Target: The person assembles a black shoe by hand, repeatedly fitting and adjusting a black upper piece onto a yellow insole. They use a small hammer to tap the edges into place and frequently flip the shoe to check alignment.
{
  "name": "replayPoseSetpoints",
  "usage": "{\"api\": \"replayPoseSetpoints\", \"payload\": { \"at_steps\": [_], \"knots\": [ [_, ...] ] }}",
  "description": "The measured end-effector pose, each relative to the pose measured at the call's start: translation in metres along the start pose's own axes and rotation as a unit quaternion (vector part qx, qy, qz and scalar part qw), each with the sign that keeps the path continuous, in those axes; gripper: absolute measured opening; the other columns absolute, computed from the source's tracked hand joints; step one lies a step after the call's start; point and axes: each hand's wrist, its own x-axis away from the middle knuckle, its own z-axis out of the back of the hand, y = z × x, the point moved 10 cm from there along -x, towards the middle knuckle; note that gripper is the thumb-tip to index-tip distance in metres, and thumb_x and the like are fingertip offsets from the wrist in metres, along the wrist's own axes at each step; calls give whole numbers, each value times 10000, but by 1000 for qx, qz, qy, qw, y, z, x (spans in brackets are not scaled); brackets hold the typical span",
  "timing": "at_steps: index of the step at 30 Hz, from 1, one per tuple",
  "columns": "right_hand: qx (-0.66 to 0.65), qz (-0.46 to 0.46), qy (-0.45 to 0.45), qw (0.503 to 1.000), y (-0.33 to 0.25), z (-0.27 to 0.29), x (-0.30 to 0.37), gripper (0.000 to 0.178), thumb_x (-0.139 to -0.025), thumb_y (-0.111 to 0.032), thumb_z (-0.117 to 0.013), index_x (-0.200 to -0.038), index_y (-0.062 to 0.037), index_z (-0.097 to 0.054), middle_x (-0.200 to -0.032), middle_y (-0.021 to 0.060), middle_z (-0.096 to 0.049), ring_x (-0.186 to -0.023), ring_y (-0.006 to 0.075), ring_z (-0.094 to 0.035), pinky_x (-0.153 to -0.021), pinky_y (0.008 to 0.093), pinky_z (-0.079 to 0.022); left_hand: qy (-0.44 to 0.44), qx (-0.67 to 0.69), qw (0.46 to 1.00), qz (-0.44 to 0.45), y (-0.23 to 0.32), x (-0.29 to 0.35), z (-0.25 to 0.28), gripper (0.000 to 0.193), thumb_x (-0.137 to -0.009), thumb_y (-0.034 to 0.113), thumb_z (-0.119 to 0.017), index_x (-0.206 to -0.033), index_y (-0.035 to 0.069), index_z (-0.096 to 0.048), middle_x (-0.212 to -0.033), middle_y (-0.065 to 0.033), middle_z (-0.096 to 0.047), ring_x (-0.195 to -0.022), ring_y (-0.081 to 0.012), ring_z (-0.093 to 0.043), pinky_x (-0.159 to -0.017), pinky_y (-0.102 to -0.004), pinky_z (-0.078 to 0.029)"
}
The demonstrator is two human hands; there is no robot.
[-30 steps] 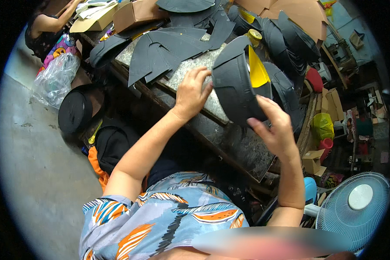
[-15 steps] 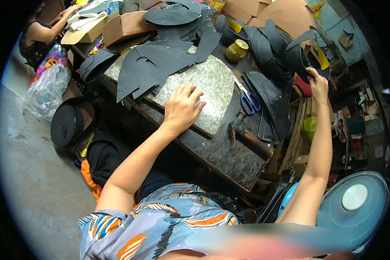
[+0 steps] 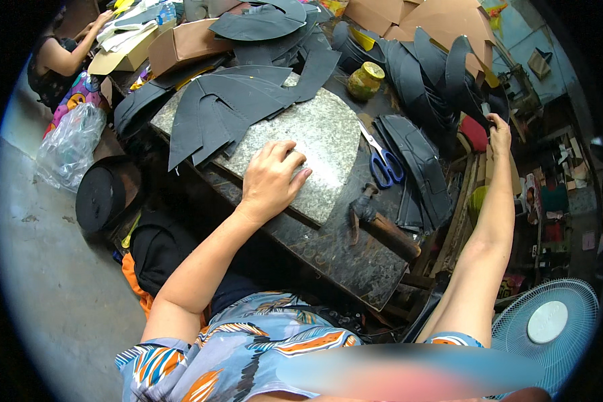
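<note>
A wooden-handled hammer (image 3: 390,234) lies near right. Leftward, the empty left hand (image 3: 273,179), fingers apart, is over a speckled grey stone slab (image 3: 325,137). Far right, the right hand (image 3: 499,137) touches a curved black panel (image 3: 465,75); whether clamped, I cannot tell.

From here I can't tell if the right fingers (image 3: 494,121) hold the black piece (image 3: 463,77). Black sheets (image 3: 228,100) hide part of the slab (image 3: 331,134). A blur hides some of the shirt (image 3: 251,368).
</note>
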Motion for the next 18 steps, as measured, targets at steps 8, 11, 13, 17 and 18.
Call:
{"api": "replayPoseSetpoints", "payload": {
  "at_steps": [8, 11, 13, 17, 18],
  "knots": [
    [-6, -137, -140, 981, 67, -64, 6, 435, -716, 131, -443, -1054, -73, -626, -954, 99, -647, -950, 212, -634, -875, 291, -465, -8, -7, 1000, 0, 2, -1, -3, 221, -834, 276, -737, -947, 95, -679, -1139, -101, -626, -1087, -295, -581, -901, -430, -468],
    [-97, -128, -159, 974, 70, -94, 5, 367, -740, 66, -466, -1048, -56, -625, -933, 99, -645, -944, 212, -620, -868, 316, -464, -7, -10, 1000, 0, 2, -2, -3, 221, -831, 273, -739, -945, 94, -681, -1142, -102, -625, -1093, -296, -580, -907, -430, -468],
    [-111, -136, -124, 977, 74, -94, -1, 317, -753, 14, -506, -1029, -56, -643, -931, 134, -659, -936, 241, -632, -849, 356, -478, -8, -10, 1000, -1, 2, -2, -3, 223, -829, 273, -741, -945, 92, -682, -1145, -103, -625, -1096, -297, -580, -911, -429, -468],
    [-188, -187, -48, 963, 81, -79, -9, 242, -792, -82, -573, -1002, -17, -672, -934, 71, -670, -901, 162, -615, -822, 332, -473, -11, -15, 1000, 3, 3, -3, -2, 230, -825, 275, -745, -945, 89, -682, -1155, -104, -627, -1098, -298, -581, -911, -424, -470],
    [-226, -231, -23, 946, 87, -77, -7, 225, -816, -105, -583, -998, -14, -678, -939, 53, -673, -904, 151, -613, -835, 327, -469, -9, -15, 1000, 2, 3, -3, -2, 232, -824, 276, -746, -944, 88, -682, -1158, -104, -627, -1097, -299, -581, -910, -422, -471]
  ]
}}
